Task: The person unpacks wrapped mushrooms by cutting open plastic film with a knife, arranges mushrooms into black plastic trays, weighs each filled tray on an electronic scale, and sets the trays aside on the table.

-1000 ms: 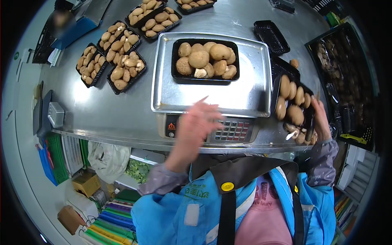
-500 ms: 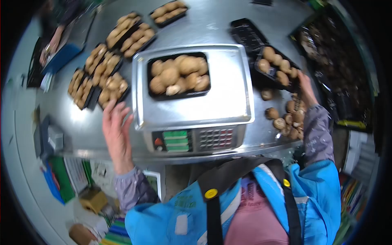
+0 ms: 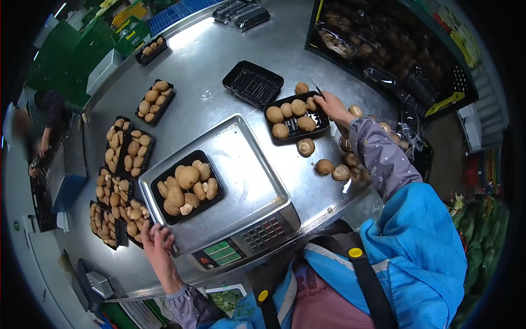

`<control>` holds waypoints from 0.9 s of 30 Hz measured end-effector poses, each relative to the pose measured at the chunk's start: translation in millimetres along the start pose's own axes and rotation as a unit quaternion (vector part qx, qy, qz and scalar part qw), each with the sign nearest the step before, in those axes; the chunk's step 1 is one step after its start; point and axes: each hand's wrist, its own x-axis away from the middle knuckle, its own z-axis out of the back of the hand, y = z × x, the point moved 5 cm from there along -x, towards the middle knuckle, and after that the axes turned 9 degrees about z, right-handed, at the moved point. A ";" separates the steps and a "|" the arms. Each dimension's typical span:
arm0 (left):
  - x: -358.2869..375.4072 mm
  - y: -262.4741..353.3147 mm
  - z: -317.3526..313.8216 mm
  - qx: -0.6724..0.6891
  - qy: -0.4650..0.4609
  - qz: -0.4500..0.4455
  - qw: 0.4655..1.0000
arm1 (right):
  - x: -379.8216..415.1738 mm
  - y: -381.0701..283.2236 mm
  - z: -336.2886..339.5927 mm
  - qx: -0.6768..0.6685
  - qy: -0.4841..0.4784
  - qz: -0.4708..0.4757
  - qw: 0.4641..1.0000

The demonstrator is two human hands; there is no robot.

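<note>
My right hand [image 3: 335, 109] is closed at the right end of a black tray [image 3: 300, 136] partly filled with brown mushrooms. A thin dark blade, seemingly a small knife [image 3: 316, 86], sticks up from its fingers, which are beside a mushroom [image 3: 311, 103] at the tray's edge. My left hand [image 3: 158, 249] is open, fingers apart, by the near left corner of the weighing scale [image 3: 246, 175]. On the scale's pan stands a full tray of mushrooms [image 3: 188, 178]. Loose mushrooms [image 3: 341, 172] lie on the table below my right forearm.
Several filled mushroom trays [image 3: 137, 153] stand left of the scale. An empty black tray [image 3: 253, 82] lies behind the partly filled one. A large crate of mushrooms [image 3: 378, 44] stands at right. Stacked black trays [image 3: 241, 15] are at the back; another person [image 3: 46, 118] works at far left.
The view has turned and shifted, bringing in more of the table's back. My right hand stays at the partly filled tray's right end; my left stays open beside the scale.
</note>
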 end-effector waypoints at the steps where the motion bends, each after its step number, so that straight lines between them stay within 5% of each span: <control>1: 0.2 1.4 -2.8 -0.026 0.004 0.008 1.000 | 2.0 -5.5 1.9 0.032 0.046 0.022 0.998; 6: -4.5 7.7 7.3 -0.122 0.049 -0.017 0.991 | 28.5 -9.4 14.6 0.093 0.182 0.168 0.964; 10: -5.9 19.7 8.4 -0.145 0.051 -0.035 0.988 | 57.0 -23.3 19.7 -0.119 0.067 0.058 0.989; 12: -9.6 16.3 9.6 -0.149 0.034 -0.055 0.987 | 71.4 -23.3 16.4 -0.218 0.064 0.099 0.969; 18: -20.6 9.9 -1.0 -0.189 0.015 -0.026 0.982 | 135.0 -81.1 7.1 -0.261 0.018 0.002 0.965; 27: -36.8 -6.3 -36.0 -0.086 -0.112 0.033 0.989 | 171.2 -93.8 -1.0 -0.277 -0.005 0.014 0.961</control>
